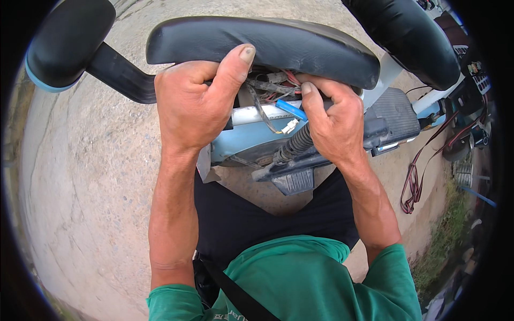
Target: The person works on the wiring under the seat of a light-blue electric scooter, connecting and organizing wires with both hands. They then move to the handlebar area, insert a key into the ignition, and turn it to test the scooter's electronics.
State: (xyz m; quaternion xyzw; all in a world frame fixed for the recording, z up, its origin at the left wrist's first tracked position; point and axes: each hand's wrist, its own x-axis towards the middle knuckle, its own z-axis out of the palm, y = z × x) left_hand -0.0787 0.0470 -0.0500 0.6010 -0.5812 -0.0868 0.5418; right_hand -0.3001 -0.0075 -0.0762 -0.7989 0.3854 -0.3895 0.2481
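A long black padded seat (pixel 262 37) spans the middle of a pale blue two-wheeled vehicle's frame (pixel 246 131). My left hand (pixel 195 104) grips the seat's near edge, thumb against its side. Beneath the seat, wire bundles (pixel 270 80) show, with a loose white connector (pixel 289 127) hanging below a short blue tubular piece (pixel 289 108). My right hand (pixel 332 120) is closed at the opening under the seat's right part, thumb beside red wires; what its fingers hold is hidden. A black ribbed spring or boot (pixel 292 144) runs down below the connector.
A black pad (pixel 64 37) on an arm is at upper left, another black cushion (pixel 407 43) at upper right. A ribbed footboard (pixel 393 112), dangling red-black cables (pixel 412 187) and assorted equipment (pixel 471 107) are to the right. Concrete ground (pixel 91 176) surrounds the vehicle, with grass (pixel 439 241) at lower right.
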